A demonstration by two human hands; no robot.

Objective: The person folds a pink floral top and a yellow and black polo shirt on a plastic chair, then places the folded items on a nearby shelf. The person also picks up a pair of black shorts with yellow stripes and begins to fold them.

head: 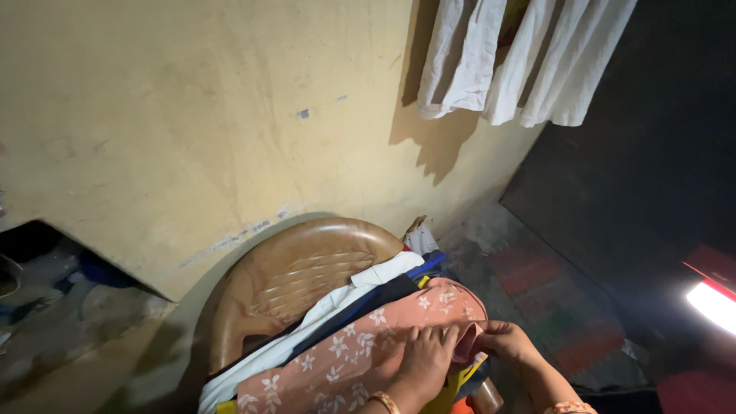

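Note:
A folded pink cloth with white flowers [349, 349] lies on top of a pile of clothes on a brown plastic chair [295, 268]. My left hand [423, 360] presses flat on the cloth's near right part, fingers spread. My right hand [508, 343] pinches the cloth's right edge, where it folds over. Under the pink cloth show a white garment [337, 300], a dark blue one [368, 303] and something yellow [460, 377]. Both wrists wear a gold bangle.
A yellow wall [192, 115] stands behind the chair. White clothes [521, 61] hang at the top right. A patterned mat [552, 299] lies on the dark floor to the right. A bright lamp [713, 303] glows at the right edge.

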